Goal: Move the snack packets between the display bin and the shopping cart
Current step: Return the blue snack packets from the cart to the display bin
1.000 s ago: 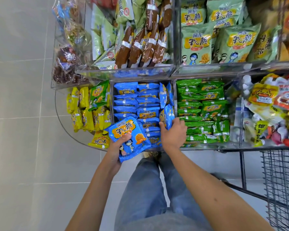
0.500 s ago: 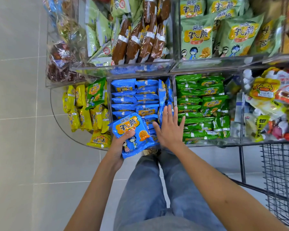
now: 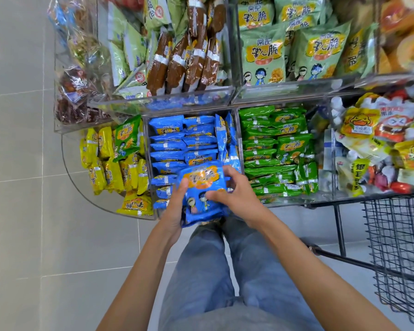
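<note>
Together both hands [image 3: 175,209] [image 3: 237,194] grip blue packets [image 3: 201,187].

Pale grey floor tiles [image 3: 22,211] with thin light grout lines spread left of and below the hands [image 3: 237,197], evenly lit.

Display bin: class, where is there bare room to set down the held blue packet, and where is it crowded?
Bare: the shopping cart mesh, right; the clear strip between the yellow packets and curved rim. Crowded: blue packets and green packets fill their compartments.
</note>
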Motion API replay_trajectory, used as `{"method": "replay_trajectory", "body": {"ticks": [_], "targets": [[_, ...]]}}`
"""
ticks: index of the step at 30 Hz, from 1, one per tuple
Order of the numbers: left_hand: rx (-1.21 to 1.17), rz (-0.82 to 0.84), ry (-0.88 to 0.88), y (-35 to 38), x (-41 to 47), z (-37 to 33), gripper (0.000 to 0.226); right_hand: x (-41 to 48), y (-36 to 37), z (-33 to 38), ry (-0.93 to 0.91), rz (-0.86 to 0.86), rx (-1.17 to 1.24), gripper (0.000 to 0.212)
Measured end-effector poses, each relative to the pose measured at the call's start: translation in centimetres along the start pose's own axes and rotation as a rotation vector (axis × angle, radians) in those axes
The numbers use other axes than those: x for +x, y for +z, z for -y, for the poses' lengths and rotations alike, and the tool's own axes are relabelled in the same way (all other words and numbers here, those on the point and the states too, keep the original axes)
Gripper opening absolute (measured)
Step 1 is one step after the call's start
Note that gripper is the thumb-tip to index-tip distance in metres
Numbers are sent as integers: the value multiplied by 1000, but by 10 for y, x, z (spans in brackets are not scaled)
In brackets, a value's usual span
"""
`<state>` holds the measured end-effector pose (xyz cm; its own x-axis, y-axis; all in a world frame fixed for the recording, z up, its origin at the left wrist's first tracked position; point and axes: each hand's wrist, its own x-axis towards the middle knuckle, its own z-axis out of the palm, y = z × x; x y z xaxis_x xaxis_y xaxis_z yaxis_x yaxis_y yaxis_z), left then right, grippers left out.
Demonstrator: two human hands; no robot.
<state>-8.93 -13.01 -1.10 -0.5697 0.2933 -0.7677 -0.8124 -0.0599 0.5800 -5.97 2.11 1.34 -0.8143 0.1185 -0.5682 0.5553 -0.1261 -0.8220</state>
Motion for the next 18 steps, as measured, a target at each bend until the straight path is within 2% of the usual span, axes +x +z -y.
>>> {"method": "replay_trajectory", "body": {"ticks": [3, 5, 7, 8, 12, 15, 18], "targets": [[28, -129, -5, 1, 0, 1, 85, -1, -11, -1, 107, -102, 525, 42], [17, -219, -1, -2, 3, 2, 75, -2, -21, -5, 111, -214, 592, 44], [41, -249, -4, -7, 6, 4, 53, -4, -32, -11, 53, -331, 422, 48], [58, -263, -17, -9, 7, 4, 49, -6, -37, -15, 20, -380, 329, 46], [91, -293, -58, -19, 10, 5, 59, -12, -43, -36, -27, -610, 16, 20], [89, -318, -74, -20, 11, 6, 53, -14, -29, -52, -74, -799, -262, 26], [91, -319, -76, -17, 12, 6, 60, -14, -13, -61, -161, -883, -438, 28]]}}
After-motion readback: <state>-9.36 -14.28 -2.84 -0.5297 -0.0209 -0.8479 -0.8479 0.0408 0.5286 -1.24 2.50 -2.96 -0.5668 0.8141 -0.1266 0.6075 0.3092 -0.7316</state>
